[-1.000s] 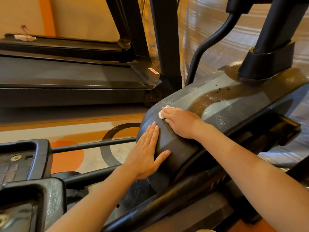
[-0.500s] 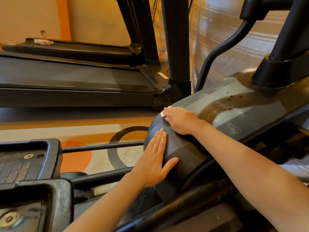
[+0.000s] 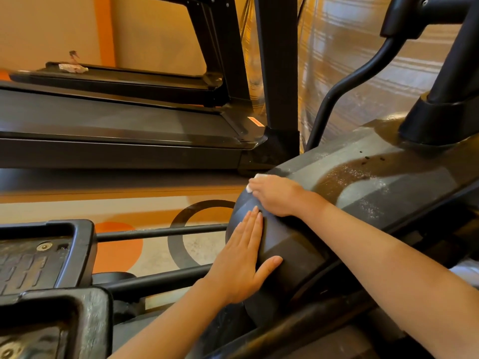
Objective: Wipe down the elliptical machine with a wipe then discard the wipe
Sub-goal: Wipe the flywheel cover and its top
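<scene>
Step in hand, by my judgement: wiping the rounded rear end of the elliptical housing point(image 3: 363, 193), the landmark for all positions below.

Right hand point(image 3: 278, 195) lies palm-down on the upper curve of the housing's end, fingers curled over the wipe point(image 3: 255, 178) and pressing it to the plastic. Only a small white edge of the wipe shows beyond the fingertips; the rest is hidden under the hand. Left hand point(image 3: 241, 263) rests flat on the housing's end face just below, fingers straight and together, thumb spread apart, holding nothing (it appears to serve as a brace).

To do the step well: keep firm, even pressure and work in overlapping passes up the housing toward the column base point(image 3: 438, 123), where pale dusty residue and several dark specks lie on the top surface. Refold the wipe if it loads up. The pedals point(image 3: 64, 257) lie well to the left of the housing and look grimy too.

The wipe looks small, white and bunched; its dampness cannot be told.
</scene>
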The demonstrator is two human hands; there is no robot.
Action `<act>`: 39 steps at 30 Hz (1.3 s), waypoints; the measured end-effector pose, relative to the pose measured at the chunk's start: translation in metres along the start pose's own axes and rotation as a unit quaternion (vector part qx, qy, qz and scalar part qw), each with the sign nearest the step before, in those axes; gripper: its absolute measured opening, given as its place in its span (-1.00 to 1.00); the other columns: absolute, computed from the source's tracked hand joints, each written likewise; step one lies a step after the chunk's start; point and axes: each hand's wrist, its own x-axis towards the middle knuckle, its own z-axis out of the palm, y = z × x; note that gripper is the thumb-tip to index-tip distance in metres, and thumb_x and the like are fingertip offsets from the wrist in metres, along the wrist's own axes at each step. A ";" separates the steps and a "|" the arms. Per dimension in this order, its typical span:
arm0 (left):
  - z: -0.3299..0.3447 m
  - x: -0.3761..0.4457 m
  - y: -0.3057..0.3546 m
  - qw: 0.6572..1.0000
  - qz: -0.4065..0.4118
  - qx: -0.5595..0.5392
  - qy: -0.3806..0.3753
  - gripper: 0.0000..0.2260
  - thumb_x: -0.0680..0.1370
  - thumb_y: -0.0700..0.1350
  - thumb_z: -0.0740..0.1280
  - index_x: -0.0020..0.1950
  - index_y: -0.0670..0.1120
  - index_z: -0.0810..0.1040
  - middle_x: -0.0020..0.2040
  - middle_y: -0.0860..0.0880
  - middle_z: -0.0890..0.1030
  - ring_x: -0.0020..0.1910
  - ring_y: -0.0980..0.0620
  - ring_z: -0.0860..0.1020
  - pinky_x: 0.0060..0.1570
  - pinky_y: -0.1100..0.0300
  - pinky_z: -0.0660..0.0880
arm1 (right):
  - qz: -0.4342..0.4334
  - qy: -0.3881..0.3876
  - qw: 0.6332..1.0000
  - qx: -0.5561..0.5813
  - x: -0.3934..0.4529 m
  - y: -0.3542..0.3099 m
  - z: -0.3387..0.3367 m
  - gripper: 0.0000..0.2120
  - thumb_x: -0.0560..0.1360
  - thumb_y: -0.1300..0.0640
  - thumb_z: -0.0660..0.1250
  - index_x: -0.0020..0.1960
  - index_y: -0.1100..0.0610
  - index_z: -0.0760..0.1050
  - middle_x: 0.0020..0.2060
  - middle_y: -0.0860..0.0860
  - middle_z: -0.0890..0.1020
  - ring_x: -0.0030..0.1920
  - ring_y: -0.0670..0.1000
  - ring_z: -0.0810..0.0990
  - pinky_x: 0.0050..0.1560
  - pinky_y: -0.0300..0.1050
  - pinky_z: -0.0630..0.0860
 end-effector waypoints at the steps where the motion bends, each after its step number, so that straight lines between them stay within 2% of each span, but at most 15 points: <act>1: 0.000 0.000 0.000 1.000 0.000 0.004 0.001 -0.24 0.56 0.39 -0.03 0.51 0.10 -0.43 0.45 0.24 -0.49 0.47 0.30 -0.41 0.41 0.37 -0.34 | -0.049 -0.010 0.999 -0.015 -0.003 -0.002 0.005 -0.62 0.67 0.12 0.06 0.45 0.20 0.34 0.45 0.08 0.34 0.45 0.08 0.28 0.46 0.00 0.24; 3: 0.001 0.000 0.000 1.000 -0.003 0.010 0.001 -0.23 0.56 0.39 -0.04 0.53 0.08 -0.42 0.47 0.22 -0.47 0.48 0.29 -0.41 0.40 0.38 -0.35 | -0.052 -0.019 0.998 -0.023 0.001 0.006 0.004 -0.64 0.68 0.13 0.05 0.43 0.16 0.35 0.42 0.04 0.37 0.43 0.06 0.32 0.44 -0.03 0.26; 5: 0.002 0.000 -0.001 1.000 -0.005 0.011 0.004 -0.21 0.55 0.40 -0.04 0.55 0.06 -0.39 0.51 0.19 -0.44 0.49 0.28 -0.40 0.41 0.37 -0.35 | 0.029 -0.015 0.999 -0.006 0.008 0.023 -0.004 -0.72 0.65 0.14 0.09 0.31 0.10 0.42 0.26 0.04 0.49 0.27 0.07 0.47 0.28 0.01 0.42; 7: 0.002 -0.001 -0.001 1.000 -0.008 0.010 0.005 -0.20 0.55 0.40 -0.03 0.57 0.05 -0.37 0.53 0.18 -0.42 0.49 0.27 -0.39 0.40 0.37 -0.34 | 0.108 -0.013 0.994 -0.001 0.012 0.032 -0.009 -0.70 0.64 0.13 0.12 0.34 0.10 0.41 0.25 0.06 0.52 0.23 0.10 0.51 0.25 0.04 0.47; 10: 0.001 -0.001 -0.001 1.000 -0.002 0.008 0.005 -0.22 0.55 0.40 -0.03 0.54 0.08 -0.40 0.50 0.21 -0.46 0.48 0.29 -0.41 0.38 0.39 -0.36 | 0.036 -0.008 0.998 -0.048 0.006 0.025 -0.007 -0.66 0.66 0.12 0.07 0.39 0.14 0.41 0.30 0.04 0.47 0.29 0.07 0.45 0.32 -0.01 0.42; 14: -0.002 -0.001 -0.001 1.000 0.000 0.008 -0.003 -0.24 0.55 0.40 -0.04 0.49 0.12 -0.45 0.43 0.25 -0.50 0.45 0.31 -0.43 0.36 0.42 -0.37 | -0.063 0.015 0.998 0.025 -0.020 0.018 0.008 -0.58 0.70 0.08 -0.02 0.53 0.09 0.23 0.51 0.00 0.28 0.51 0.00 0.21 0.52 -0.08 0.09; 18: -0.001 0.000 -0.004 1.000 -0.004 0.011 -0.008 -0.19 0.52 0.46 -0.08 0.55 0.09 -0.39 0.53 0.19 -0.42 0.50 0.26 -0.38 0.44 0.31 -0.29 | 0.047 0.053 0.996 0.059 -0.026 0.057 -0.007 -0.68 0.67 0.09 0.04 0.37 0.08 0.38 0.30 0.03 0.46 0.32 0.12 0.44 0.31 0.04 0.38; 21: 0.001 0.000 -0.005 1.000 -0.007 0.019 -0.003 -0.17 0.48 0.49 -0.14 0.56 0.09 -0.39 0.54 0.18 -0.41 0.51 0.25 -0.37 0.46 0.29 -0.26 | 0.118 0.053 0.991 0.022 -0.026 0.077 -0.010 -0.71 0.66 0.11 0.03 0.27 0.17 0.41 0.20 0.08 0.47 0.25 0.15 0.45 0.29 0.03 0.38; 23: 0.001 0.001 -0.004 1.000 -0.006 0.015 -0.005 -0.17 0.47 0.50 -0.15 0.55 0.10 -0.40 0.54 0.19 -0.41 0.51 0.26 -0.37 0.46 0.29 -0.26 | 0.110 0.066 0.991 0.038 -0.026 0.068 -0.007 -0.73 0.65 0.08 0.04 0.22 0.17 0.41 0.16 0.09 0.47 0.20 0.13 0.46 0.26 0.01 0.40; 26: 0.002 0.001 -0.005 1.000 -0.005 0.012 -0.005 -0.19 0.45 0.52 -0.17 0.51 0.14 -0.44 0.52 0.22 -0.42 0.50 0.27 -0.37 0.46 0.29 -0.25 | 0.039 0.017 0.997 0.065 -0.035 0.040 -0.014 -0.68 0.68 0.07 0.04 0.34 0.15 0.39 0.29 0.06 0.44 0.33 0.08 0.39 0.32 -0.05 0.31; 29: 0.001 0.001 -0.005 1.000 -0.009 0.011 -0.011 -0.21 0.44 0.53 -0.18 0.48 0.17 -0.47 0.47 0.27 -0.46 0.50 0.28 -0.37 0.45 0.30 -0.26 | 0.015 -0.004 0.999 0.052 -0.048 0.024 -0.011 -0.51 0.69 -0.02 0.00 0.57 0.11 0.12 0.55 0.01 0.17 0.55 0.02 0.08 0.50 -0.08 0.05; 31: 0.001 0.001 -0.005 1.000 -0.011 0.010 -0.013 -0.20 0.43 0.53 -0.19 0.48 0.18 -0.47 0.47 0.27 -0.46 0.49 0.28 -0.38 0.45 0.29 -0.24 | 0.001 -0.018 0.998 0.057 -0.050 0.026 -0.008 -0.48 0.68 -0.07 -0.02 0.58 0.10 0.09 0.56 -0.01 0.14 0.56 0.00 0.05 0.53 -0.08 0.00; 35: 0.002 0.001 -0.006 1.000 -0.011 0.014 -0.010 -0.18 0.46 0.52 -0.17 0.53 0.13 -0.43 0.53 0.21 -0.42 0.50 0.27 -0.38 0.49 0.26 -0.22 | 0.089 -0.021 0.994 0.058 -0.031 0.059 -0.027 -0.46 0.60 -0.17 -0.13 0.29 0.12 0.41 0.26 0.06 0.45 0.30 0.15 0.42 0.30 0.11 0.38; 37: 0.003 0.001 -0.006 1.000 -0.011 0.022 -0.006 -0.17 0.45 0.52 -0.19 0.54 0.11 -0.41 0.53 0.19 -0.41 0.51 0.26 -0.37 0.49 0.25 -0.22 | 0.151 -0.024 0.988 0.029 -0.018 0.074 -0.033 -0.60 0.66 -0.02 -0.05 0.29 0.15 0.41 0.23 0.10 0.45 0.25 0.17 0.43 0.21 0.10 0.41; 39: 0.004 0.001 -0.006 1.000 -0.010 0.022 0.002 -0.17 0.45 0.53 -0.21 0.55 0.11 -0.39 0.54 0.18 -0.39 0.52 0.24 -0.35 0.49 0.24 -0.21 | 0.138 -0.017 0.990 0.017 -0.013 0.068 -0.031 -0.66 0.66 -0.04 0.02 0.24 0.12 0.43 0.17 0.07 0.46 0.23 0.14 0.45 0.18 0.08 0.41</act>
